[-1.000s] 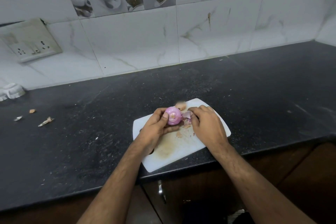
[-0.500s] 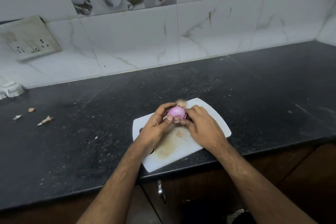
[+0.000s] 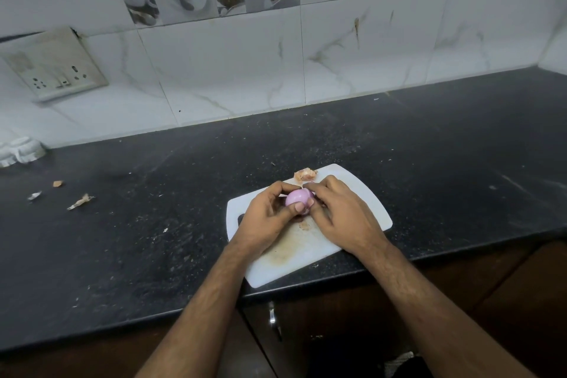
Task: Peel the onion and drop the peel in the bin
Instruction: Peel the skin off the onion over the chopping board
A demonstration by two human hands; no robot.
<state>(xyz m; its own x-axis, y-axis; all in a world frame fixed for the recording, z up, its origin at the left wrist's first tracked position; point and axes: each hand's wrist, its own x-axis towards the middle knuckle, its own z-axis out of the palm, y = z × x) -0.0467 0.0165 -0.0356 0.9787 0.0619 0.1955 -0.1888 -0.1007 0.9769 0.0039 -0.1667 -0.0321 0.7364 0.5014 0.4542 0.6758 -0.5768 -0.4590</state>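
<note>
In the head view, the onion (image 3: 298, 198) sits cupped between both hands above the middle of the white cutting board (image 3: 365, 193), which lies at the near edge of the black counter (image 3: 153, 224). The left hand (image 3: 266, 218) curls around the onion from the left, thumb pressed on its near side, while the right hand (image 3: 340, 213) closes in from the right, its fingertips pinching at the onion's right end, where loose skin probably remains. Both hands are equally close; the peeling pull would likely run rightward. A heap of peel (image 3: 304, 174) rests at the board's far edge. No bin is visible.
</note>
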